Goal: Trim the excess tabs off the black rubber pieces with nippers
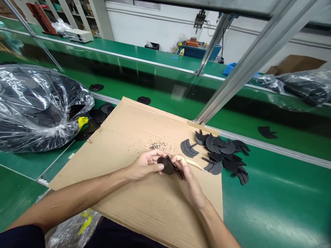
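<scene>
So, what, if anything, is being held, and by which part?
A dark round piece: the left hand pinches its left edge; the right hand is at its opposite side, its exact grip hidden.

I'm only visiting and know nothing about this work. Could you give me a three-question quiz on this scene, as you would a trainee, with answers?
1. Fill in: the round black disc is held above a sheet of ____.
2. Multiple choice: where in this view is the biggest clear plastic bag? a) at the left b) in the centre c) at the right
3. True or false: both hands wear gloves.

Key
1. Cardboard.
2. a.
3. False; the left hand and the right hand are bare.
</scene>
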The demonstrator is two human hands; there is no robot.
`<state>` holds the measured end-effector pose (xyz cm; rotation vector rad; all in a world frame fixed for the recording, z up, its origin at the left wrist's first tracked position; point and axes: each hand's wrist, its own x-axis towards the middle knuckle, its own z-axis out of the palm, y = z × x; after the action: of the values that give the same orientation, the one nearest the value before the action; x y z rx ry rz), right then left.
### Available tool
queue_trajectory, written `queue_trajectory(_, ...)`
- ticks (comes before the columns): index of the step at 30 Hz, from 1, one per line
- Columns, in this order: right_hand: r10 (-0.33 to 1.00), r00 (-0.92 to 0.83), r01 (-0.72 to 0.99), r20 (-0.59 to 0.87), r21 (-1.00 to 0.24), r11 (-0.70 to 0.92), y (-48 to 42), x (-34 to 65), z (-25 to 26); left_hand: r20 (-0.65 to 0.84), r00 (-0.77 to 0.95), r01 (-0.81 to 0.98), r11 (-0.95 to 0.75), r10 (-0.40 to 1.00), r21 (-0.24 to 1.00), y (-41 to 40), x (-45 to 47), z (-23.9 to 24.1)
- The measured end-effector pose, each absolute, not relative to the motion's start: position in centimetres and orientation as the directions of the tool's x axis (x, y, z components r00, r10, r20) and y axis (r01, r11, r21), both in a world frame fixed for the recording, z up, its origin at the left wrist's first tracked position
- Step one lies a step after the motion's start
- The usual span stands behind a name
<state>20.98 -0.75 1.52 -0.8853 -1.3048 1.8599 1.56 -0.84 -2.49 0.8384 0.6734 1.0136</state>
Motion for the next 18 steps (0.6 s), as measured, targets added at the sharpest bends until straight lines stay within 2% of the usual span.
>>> queue_trajectory(3,0.879,-0.443,-0.106,-0.176,-0.963,-0.247,-0.3,21.0,1.3,-0.112,0.376,-0.447,0.286,0.92,0.848,-0.9,1.4,-2.4)
queue_trajectory(6,0.926,-0.331,-0.134,-0.179,-0.963,-0.233,0.5,21.2,0.9,-0.096,0.361,-0.424,0.255,0.928,0.869,-1.0,1.4,-2.2)
queue_trajectory(9,0.973,-0.179,-0.168,-0.146,-0.97,-0.177,1.3,21.7,0.5,-0.075,0.23,-0.389,0.163,0.97,0.907,-0.9,1.2,-2.1)
queue_trajectory(12,0.998,-0.036,-0.086,-0.043,-0.995,-0.046,1.4,21.8,0.1,-0.03,0.046,-0.334,0.044,0.998,0.942,-0.5,1.1,-2.0)
queue_trajectory(15,0.999,-0.04,-0.003,-0.006,-1.0,-0.007,0.6,21.3,0.0,0.048,-0.044,-0.24,-0.057,0.998,0.969,-0.6,1.0,-2.0)
queue_trajectory(18,0.994,-0.107,-0.007,-0.036,-0.999,-0.037,-0.4,20.6,0.3,0.062,0.005,-0.113,-0.061,0.998,0.992,-1.2,1.2,-2.0)
